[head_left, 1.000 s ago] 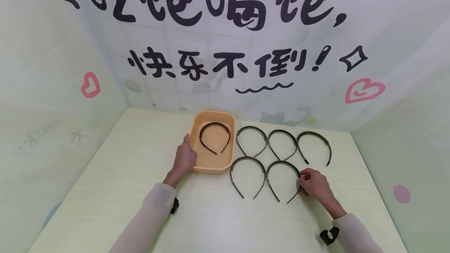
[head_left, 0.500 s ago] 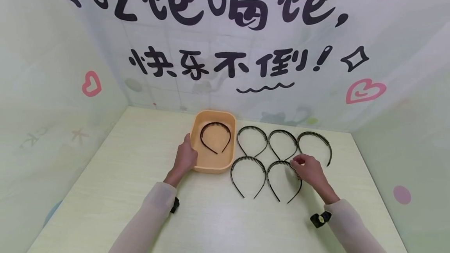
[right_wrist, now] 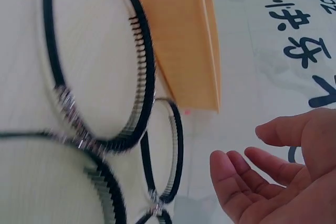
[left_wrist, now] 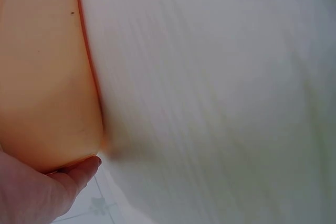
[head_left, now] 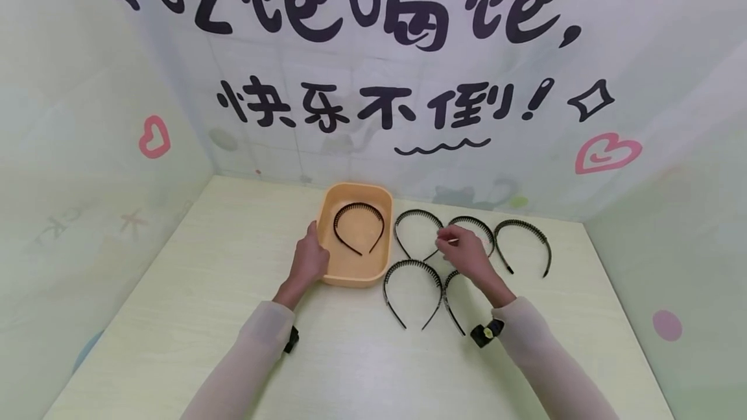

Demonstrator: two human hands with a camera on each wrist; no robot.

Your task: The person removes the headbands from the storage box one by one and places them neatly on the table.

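Observation:
My left hand [head_left: 308,256] grips the left side of a shallow orange tray [head_left: 355,282]; in the left wrist view, the fingers [left_wrist: 79,174] touch its edge. A black toothed headband [head_left: 359,205] lies inside that tray. My right hand [head_left: 464,253] hovers above the table headbands, holding nothing, and the right wrist view shows its thumb and fingers apart. Beneath it, a back-row headband [head_left: 471,218] and a front-row headband [head_left: 450,310] are partly hidden. Nearer the tray lie another back-row headband [head_left: 418,211] and another front-row headband [head_left: 412,262].
At the far right of the back row rests one more headband [head_left: 521,221]. Printed curtain walls [head_left: 373,167] enclose the pale wooden table [head_left: 362,361] at the back and both sides. The tray's far end stands close to the back wall.
My right hand has left the front-right headband and moved left and away from me, over the back row. The left hand stays on the tray. The headbands have not moved.

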